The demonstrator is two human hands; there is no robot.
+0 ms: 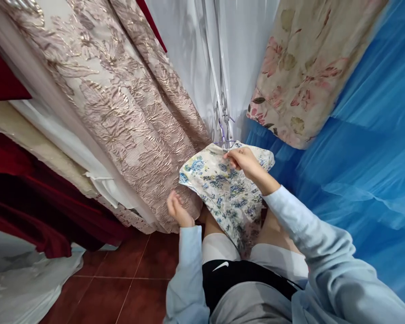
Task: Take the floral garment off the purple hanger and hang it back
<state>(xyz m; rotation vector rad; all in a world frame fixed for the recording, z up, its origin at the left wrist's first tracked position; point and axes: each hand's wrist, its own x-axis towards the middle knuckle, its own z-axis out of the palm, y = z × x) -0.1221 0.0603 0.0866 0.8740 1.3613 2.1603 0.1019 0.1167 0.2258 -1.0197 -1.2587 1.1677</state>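
A white blouse or dress with blue flowers [219, 189] hangs in front of my legs on a purple hanger [223, 135], whose hook shows above the neckline. My right hand [243, 161] is closed in a pinch at the garment's neckline, near its middle. To the left and a little lower, my left hand [179, 210] is raised beside the garment's sleeve, apart from it. Its fingers are loosely bent and somewhat blurred, with nothing seen in them. The garment's lower end falls between my thighs.
A pink-gold brocade dress [121, 103] hangs close on the left. White fabric with long ribbons [216, 58] hangs ahead. A floral cream cloth [300, 81] and blue tulle [367, 180] are on the right. Dark red fabric [37, 193] hangs far left above the red tiled floor [121, 274].
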